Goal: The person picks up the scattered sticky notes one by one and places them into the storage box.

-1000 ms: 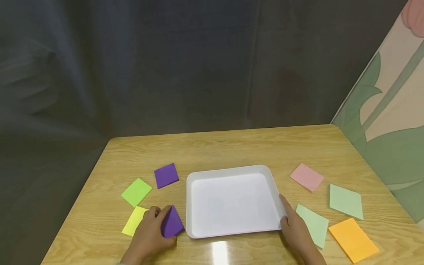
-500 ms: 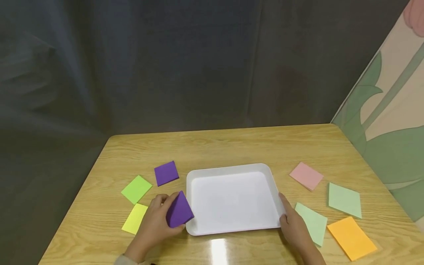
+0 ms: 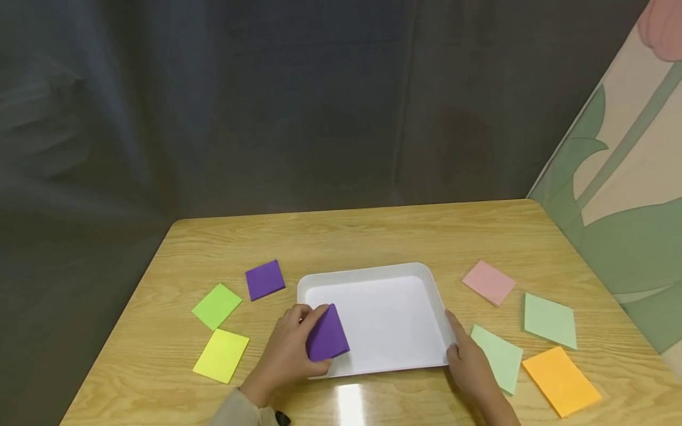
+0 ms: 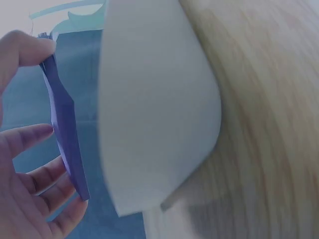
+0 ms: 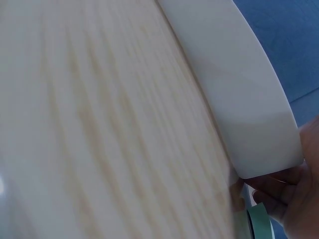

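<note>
Left hand [image 3: 292,346] pinched the purple pad [image 3: 327,337] by opposite edges, perhaps to leave its face free, over the near left corner of the white tray [image 3: 391,325]; right hand [image 3: 470,362] gripped its right edge, probably for steadiness. Leftward lay a yellow pad [image 3: 221,355].

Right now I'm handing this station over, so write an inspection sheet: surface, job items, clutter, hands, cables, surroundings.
Surface: wooden table, glare at front.
Job items: held purple pad above left part of white tray.
Clutter: left, loose purple pad, lime pad, yellow pad; right, pink pad, two pale green pads, orange pad.
Hands: left hand grips that pad; right hand holds the tray's right side.
Cables: nothing seen.
Surroundings: dark cloth behind, floral panel right.
</note>
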Available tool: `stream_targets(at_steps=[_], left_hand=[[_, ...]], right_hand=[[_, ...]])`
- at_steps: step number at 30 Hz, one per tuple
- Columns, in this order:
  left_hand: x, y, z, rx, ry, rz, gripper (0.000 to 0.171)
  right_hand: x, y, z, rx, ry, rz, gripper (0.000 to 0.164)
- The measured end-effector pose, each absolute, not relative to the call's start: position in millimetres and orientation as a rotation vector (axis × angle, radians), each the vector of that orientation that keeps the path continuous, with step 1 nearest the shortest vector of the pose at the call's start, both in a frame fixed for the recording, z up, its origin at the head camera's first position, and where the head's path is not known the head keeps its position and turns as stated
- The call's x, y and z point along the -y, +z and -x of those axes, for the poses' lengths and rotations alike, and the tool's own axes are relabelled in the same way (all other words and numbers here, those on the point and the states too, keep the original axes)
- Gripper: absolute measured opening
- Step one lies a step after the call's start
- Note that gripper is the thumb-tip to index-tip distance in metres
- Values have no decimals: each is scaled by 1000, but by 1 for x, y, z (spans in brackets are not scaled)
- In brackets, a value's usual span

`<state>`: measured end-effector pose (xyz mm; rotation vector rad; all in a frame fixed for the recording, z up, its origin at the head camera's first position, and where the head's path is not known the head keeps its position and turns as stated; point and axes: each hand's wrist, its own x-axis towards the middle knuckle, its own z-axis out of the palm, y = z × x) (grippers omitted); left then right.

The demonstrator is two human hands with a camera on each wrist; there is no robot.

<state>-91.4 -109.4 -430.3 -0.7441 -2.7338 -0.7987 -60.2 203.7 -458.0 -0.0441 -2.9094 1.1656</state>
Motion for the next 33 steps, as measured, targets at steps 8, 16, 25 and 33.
stream_targets(at_steps=[8,16,25,33], left_hand=[[97,-441,98,2764,-699,824,82],[93,-447,103,2877,-519,887,79],[90,-447,105,3035,-413,975,74],[88,-448,106,3076,-358,979,73]], right_hand=[[-203,-461,61,2878,1145,27,54],[-203,-461,61,2885,1148,29,54],[-203,-460,59,2879,1159,42,54],[-203,-459,60,2895,1164,60,54]])
